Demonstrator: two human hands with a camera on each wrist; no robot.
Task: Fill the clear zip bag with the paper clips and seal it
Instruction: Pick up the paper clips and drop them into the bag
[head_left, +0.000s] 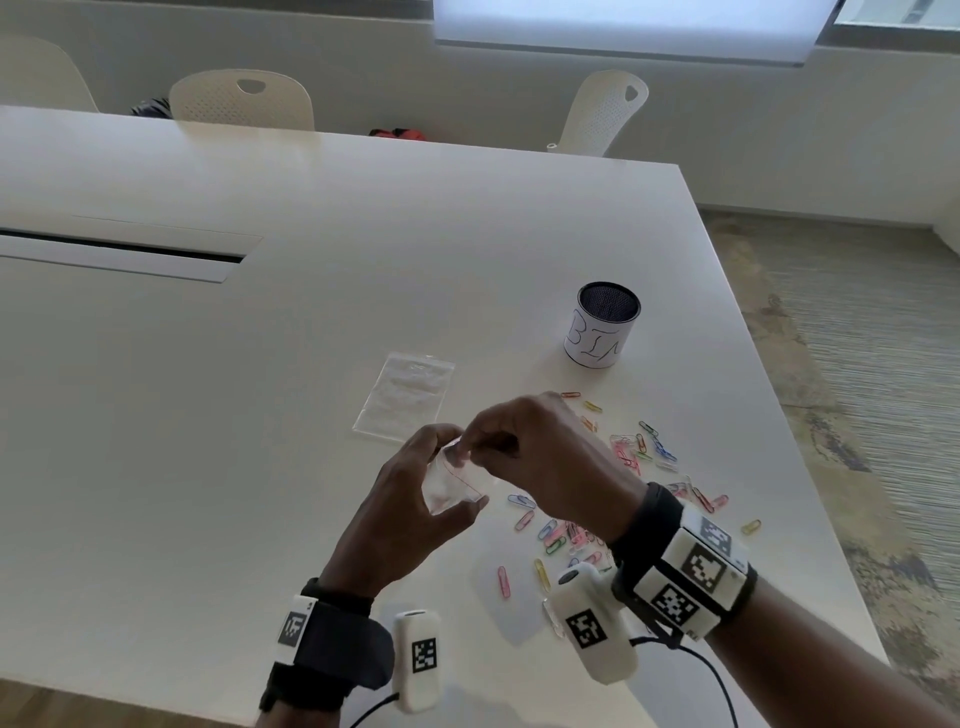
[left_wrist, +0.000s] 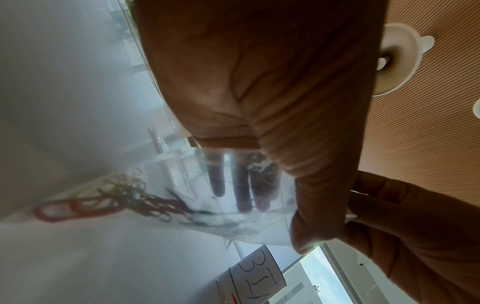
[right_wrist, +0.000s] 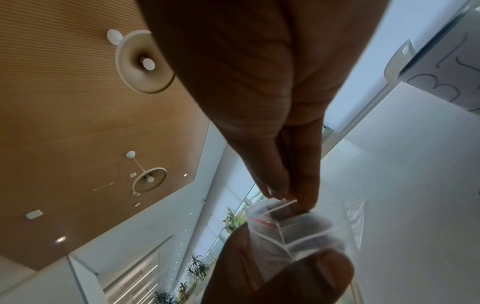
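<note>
Up between both hands (head_left: 540, 457): zip bag (head_left: 457, 483)

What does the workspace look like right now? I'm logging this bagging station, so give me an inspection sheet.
Surface: white table, recessed slot at left.
Job's things: small zip bag held above the table by both hands; paper clips loose on the table.
Clutter: spare bag lying flat; mesh cup labelled BIN.
Grippers: left hand grips the bag; right hand pinches its top edge.
Cables: black leads from wrist cameras.
Surroundings: white chairs, window blind.
</note>
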